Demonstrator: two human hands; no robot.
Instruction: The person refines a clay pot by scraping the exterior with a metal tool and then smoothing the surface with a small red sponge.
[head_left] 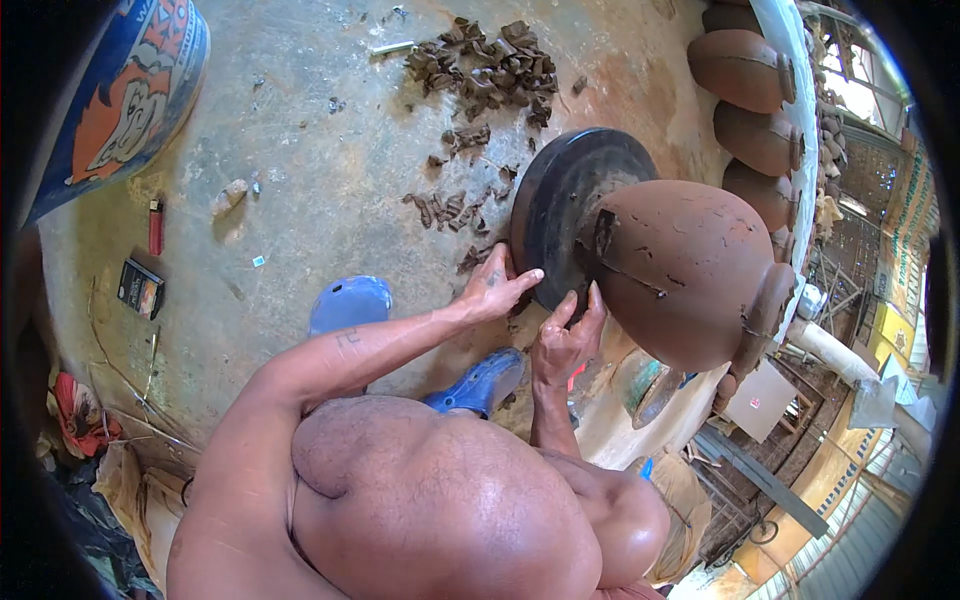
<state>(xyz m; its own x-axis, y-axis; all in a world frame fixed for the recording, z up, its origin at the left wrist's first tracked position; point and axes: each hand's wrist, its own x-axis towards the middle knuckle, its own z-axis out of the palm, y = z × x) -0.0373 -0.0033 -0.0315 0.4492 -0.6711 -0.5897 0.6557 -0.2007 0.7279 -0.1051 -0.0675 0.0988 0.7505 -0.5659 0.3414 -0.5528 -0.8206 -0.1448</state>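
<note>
A large brown clay pot (690, 270) rests on a round black potter's wheel (548, 200), its base toward the wheel and its rim (768, 318) to the right. Dark cracks and loose clay flakes mark the pot's lower wall. My left hand (497, 287) grips the wheel's near edge, thumb on the face, fingers around the rim. Close to the pot's base is my right hand (566, 345), thumb and forefinger raised, the other fingers curled. A small red piece (577, 376) shows beside that palm; whether I hold it is unclear.
Dark clay shavings (485, 70) lie heaped on the floor beyond the wheel. Several clay pots (745, 70) line the right side. A blue bucket (130, 100), a red lighter (156, 226) and a black pack (140, 288) are at left. Blue clogs (352, 303) are on my feet.
</note>
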